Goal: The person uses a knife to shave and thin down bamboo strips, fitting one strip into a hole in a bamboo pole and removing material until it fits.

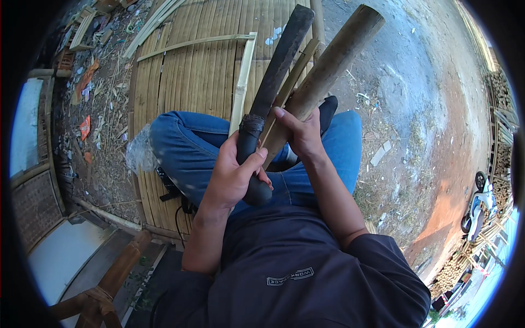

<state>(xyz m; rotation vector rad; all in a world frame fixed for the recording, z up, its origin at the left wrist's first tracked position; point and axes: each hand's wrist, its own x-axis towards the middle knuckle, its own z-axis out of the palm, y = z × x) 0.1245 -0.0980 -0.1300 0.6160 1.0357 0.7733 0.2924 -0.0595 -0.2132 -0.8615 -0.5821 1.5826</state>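
In my left hand (232, 174) is a machete (280, 63), its dark blade pointing up and away. The fingers wrap round its black handle (249, 143), which has a rounded butt and a dark wrapping near the blade. My right hand (306, 134) grips a thick, round, brownish pole (342, 57), tilted to the far right. Between blade and pole lies a thin bamboo strip (298, 71); whether the right fingers also hold it is hidden. The pole's lower end comes close to my left thumb, above my lap.
I sit cross-legged in blue jeans (186, 142) on a bamboo-slat platform (191, 76). Pale split strips (243, 76) lie on it ahead. Clear plastic (141, 150) sits by my left knee. Litter covers the ground at left; a motorbike (478, 205) stands far right near stacked poles.
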